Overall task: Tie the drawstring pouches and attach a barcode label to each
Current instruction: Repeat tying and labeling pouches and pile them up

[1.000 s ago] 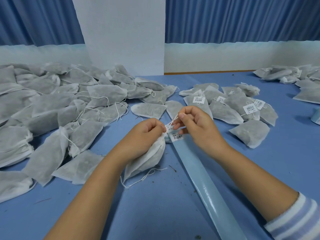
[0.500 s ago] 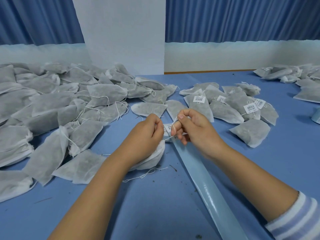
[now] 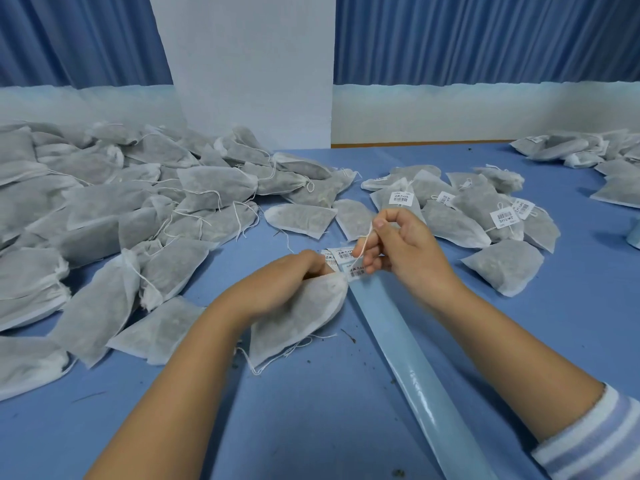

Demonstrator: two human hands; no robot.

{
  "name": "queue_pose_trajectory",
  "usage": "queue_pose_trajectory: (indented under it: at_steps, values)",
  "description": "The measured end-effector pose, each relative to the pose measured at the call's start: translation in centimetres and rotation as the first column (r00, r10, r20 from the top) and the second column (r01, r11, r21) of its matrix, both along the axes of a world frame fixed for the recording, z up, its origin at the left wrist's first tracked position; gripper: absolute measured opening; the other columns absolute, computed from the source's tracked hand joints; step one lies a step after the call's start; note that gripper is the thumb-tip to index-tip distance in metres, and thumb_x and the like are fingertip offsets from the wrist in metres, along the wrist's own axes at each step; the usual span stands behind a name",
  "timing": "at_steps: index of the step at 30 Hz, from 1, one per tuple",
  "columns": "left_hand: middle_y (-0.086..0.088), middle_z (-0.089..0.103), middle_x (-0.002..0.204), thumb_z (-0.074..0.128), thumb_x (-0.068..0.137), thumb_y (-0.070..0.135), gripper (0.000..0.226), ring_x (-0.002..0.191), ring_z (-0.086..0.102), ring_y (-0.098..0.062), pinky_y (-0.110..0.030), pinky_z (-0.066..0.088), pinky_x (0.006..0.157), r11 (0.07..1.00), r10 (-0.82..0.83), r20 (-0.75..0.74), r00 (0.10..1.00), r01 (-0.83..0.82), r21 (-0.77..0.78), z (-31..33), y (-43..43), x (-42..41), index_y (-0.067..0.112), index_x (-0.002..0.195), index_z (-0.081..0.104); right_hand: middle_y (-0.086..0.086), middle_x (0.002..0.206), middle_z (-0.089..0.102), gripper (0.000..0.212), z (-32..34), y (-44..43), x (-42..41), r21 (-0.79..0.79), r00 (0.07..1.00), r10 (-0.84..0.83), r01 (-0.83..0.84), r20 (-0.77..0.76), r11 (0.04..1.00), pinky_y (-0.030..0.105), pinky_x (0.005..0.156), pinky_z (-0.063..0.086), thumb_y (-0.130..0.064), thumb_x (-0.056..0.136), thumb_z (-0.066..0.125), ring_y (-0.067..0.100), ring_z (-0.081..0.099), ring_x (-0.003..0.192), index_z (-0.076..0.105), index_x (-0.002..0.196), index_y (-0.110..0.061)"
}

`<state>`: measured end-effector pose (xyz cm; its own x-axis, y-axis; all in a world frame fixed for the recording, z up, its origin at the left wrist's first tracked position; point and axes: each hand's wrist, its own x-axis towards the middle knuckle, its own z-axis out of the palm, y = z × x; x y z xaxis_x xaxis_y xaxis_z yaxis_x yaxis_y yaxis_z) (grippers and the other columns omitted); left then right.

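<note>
The left hand [image 3: 284, 282] grips a pouch [image 3: 298, 317] at its neck; just above that pouch, the right hand [image 3: 401, 251] pinches its drawstring [image 3: 364, 244].

Right hand [image 3: 398, 251] higher, drawstring [image 3: 365, 243] tauter.

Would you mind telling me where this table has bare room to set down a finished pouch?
Bare blue table lies right of the labelled pouches, short of the far-right pile; also at the near edge, left of the backing strip. The left is crowded with unlabelled pouches.
</note>
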<state>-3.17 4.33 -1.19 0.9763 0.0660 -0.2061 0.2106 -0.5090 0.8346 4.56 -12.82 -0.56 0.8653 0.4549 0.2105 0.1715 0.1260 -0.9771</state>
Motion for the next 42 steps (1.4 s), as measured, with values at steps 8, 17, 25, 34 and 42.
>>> queue_pose_trajectory:
  at_steps: [8, 17, 25, 34, 42]
  values:
    - [0.012, 0.063, 0.063, 0.07, 0.089, 0.03, 0.018, 0.056, 0.054, -0.002, -0.013, 0.04, 0.057, 0.975, 0.216, 0.196, 0.957, -0.199, -0.102, -0.5, 1.3, 0.4, 0.019, 0.074, 0.071, 0.008, 0.1, 0.067, 0.013, 0.1, -0.2, -0.4, -0.025, 0.985, -0.038, 0.043, 0.169, 0.999, 0.02, 0.059, 0.051, -0.007, 0.101, 0.046, 0.011, 0.062, 0.08, 0.052, 0.093, -0.014]
    - [-0.007, 0.05, 0.083, 0.068, 0.091, 0.034, 0.022, 0.081, 0.046, -0.02, -0.037, 0.037, 0.076, 0.795, 0.523, 0.237, 0.819, -0.368, -0.483, 0.3, 0.3, 0.6, 0.021, 0.076, 0.059, -0.008, 0.119, 0.049, 0.027, -1.3, 0.7, -2.0, -0.277, 0.864, 0.126, 0.016, 0.488, 0.961, 0.01, 0.086, 0.04, -0.011, 0.094, 0.061, 0.0, 0.048, 0.116, 0.059, 0.086, -0.036]
    - [0.019, 0.044, 0.046, 0.068, 0.091, 0.036, 0.034, 0.045, 0.039, 0.001, -0.022, 0.033, 0.054, 0.766, 0.63, 0.366, 0.685, -0.469, -0.44, -0.9, -1.2, 1.5, 0.022, 0.065, 0.051, -0.007, 0.13, 0.05, 0.022, -2.1, 1.0, -2.3, -0.333, 0.874, 0.19, -0.034, 0.447, 0.942, 0.023, 0.097, 0.04, -0.016, 0.095, 0.06, 0.002, 0.032, 0.137, 0.058, 0.087, -0.037]
    - [-0.002, 0.064, 0.074, 0.059, 0.093, 0.019, 0.018, 0.068, 0.061, -0.013, -0.025, 0.052, 0.064, 0.585, 0.541, 0.127, 0.831, -0.263, -0.767, -0.1, -1.5, 1.3, 0.012, 0.078, 0.068, -0.01, 0.092, 0.06, 0.009, -2.1, 0.7, -1.4, -0.289, 0.826, 0.176, -0.017, 0.535, 0.957, 0.027, 0.089, 0.042, -0.008, 0.095, 0.058, 0.013, 0.057, 0.095, 0.059, 0.09, -0.016]
    - [-0.001, 0.076, 0.083, 0.073, 0.085, 0.035, 0.018, 0.078, 0.072, -0.014, -0.031, 0.059, 0.074, 0.781, 0.372, 0.141, 0.917, -0.227, -0.582, -0.4, -1.3, 0.9, 0.017, 0.087, 0.075, -0.004, 0.098, 0.064, 0.01, -1.5, 0.4, -1.2, -0.264, 0.831, 0.158, -0.014, 0.533, 0.964, 0.02, 0.092, 0.04, -0.008, 0.092, 0.062, 0.008, 0.057, 0.098, 0.062, 0.089, -0.018]
